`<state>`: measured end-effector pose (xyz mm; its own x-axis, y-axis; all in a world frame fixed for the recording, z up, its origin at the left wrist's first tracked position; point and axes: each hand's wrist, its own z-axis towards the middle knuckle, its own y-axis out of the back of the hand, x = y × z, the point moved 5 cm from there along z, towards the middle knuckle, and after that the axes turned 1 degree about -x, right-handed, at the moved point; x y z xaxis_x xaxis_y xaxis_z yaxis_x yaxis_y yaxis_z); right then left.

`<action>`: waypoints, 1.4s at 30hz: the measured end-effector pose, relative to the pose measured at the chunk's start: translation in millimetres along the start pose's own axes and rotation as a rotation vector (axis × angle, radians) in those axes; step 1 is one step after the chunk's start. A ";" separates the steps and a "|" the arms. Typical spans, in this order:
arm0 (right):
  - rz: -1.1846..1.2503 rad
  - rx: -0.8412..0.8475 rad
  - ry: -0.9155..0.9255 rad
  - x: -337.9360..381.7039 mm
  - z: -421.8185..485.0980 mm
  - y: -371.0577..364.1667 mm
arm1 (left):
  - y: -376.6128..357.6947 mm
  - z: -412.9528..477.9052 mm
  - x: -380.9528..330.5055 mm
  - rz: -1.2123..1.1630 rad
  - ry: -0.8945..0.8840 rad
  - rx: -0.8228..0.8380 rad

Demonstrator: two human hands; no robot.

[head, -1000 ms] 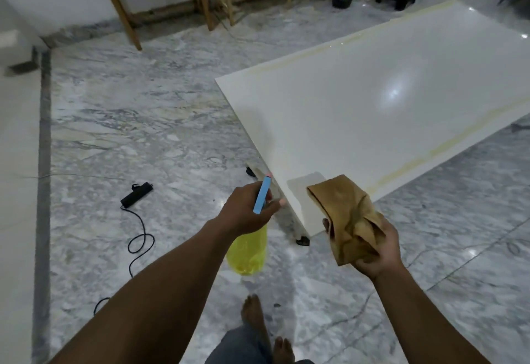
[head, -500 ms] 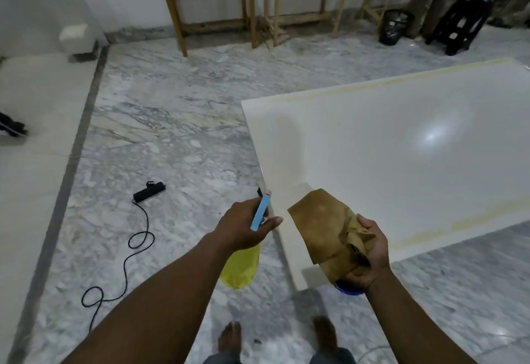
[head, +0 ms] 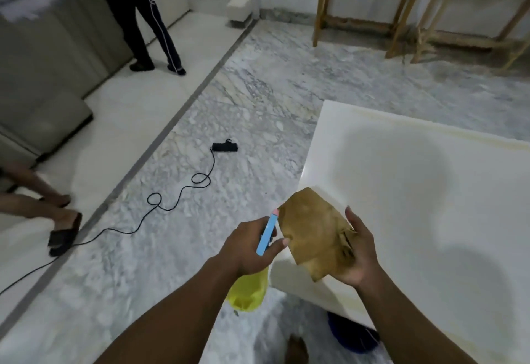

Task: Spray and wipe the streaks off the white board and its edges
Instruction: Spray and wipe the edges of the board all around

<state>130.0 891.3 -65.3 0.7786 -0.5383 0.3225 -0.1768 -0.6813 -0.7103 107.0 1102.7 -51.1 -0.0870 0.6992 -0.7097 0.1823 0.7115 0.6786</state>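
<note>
Yellow bottle [head: 248,292], brown cloth [head: 312,234], white board [head: 415,191], grey-veined marble floor [head: 252,105].

A: Light?
B: Dim, flat indoor light, no hard glare. Soft grey shadows on the white board [head: 401,122], falling fwd of the wearer.
A: Sharpness?
B: Soft overall. Motion blur at left edge on the sandalled feet [head: 64,226] & along the bottom. Wooden tables [head: 322,5] lean: wide-angle bend.

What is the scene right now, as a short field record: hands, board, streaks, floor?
left hand: grips yellow spray bottle, blue head
right hand: holds brown cloth, over board's near corner
white board: lies flat, low over marble floor
streak: yellowish band along far edge
hazard: black cord with plug block, left of board
</note>
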 end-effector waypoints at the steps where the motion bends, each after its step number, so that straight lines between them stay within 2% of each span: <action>1: -0.033 -0.010 -0.010 -2.6 3.6 -2.7 | -1.1 -9.7 -1.1 -0.015 0.021 -0.027; 4: -0.125 -0.027 -0.031 -14.0 14.8 -12.6 | -4.8 -36.8 -6.1 -0.034 0.058 -0.049; 10: -0.267 0.029 -0.151 -51.3 10.8 -25.3 | -31.3 -99.5 -26.0 -0.076 0.121 0.014; 14: -0.307 0.074 -0.176 -72.1 -17.5 -22.5 | -50.8 -144.3 -36.9 -0.066 0.184 -0.048; 19: -0.373 0.130 -0.175 -86.6 -71.8 8.1 | -83.1 -189.4 -57.5 -0.001 0.222 -0.119; 22: -0.382 0.100 -0.168 -87.7 -105.4 40.5 | -108.8 -209.2 -78.9 0.041 0.235 -0.166; 26: -0.423 0.051 -0.237 -87.9 -138.5 87.3 | -156.8 -230.9 -107.0 0.006 0.308 -0.124; 29: -0.459 -0.017 -0.206 -63.9 -144.1 96.6 | -167.3 -234.9 -115.1 -0.047 0.363 -0.169; 32: -0.605 -0.074 -0.183 -26.2 -126.8 104.5 | -175.8 -235.6 -109.7 -0.117 0.414 -0.292; 37: -0.931 -0.046 -0.177 42.0 -76.6 93.3 | -198.3 -208.4 -122.3 -0.106 0.510 -0.449; 40: -1.136 0.019 -0.112 58.4 -45.9 75.7 | -207.7 -191.4 -128.1 -0.127 0.559 -0.499; 42: -1.365 0.082 0.011 51.0 -31.6 59.5 | -215.1 -187.8 -132.4 -0.170 0.586 -0.552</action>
<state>140.2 807.6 -71.4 0.2990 0.5282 0.7947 0.7573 -0.6381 0.1392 -104.6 870.3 -67.5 -0.5953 0.3935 -0.7006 -0.3738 0.6362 0.6749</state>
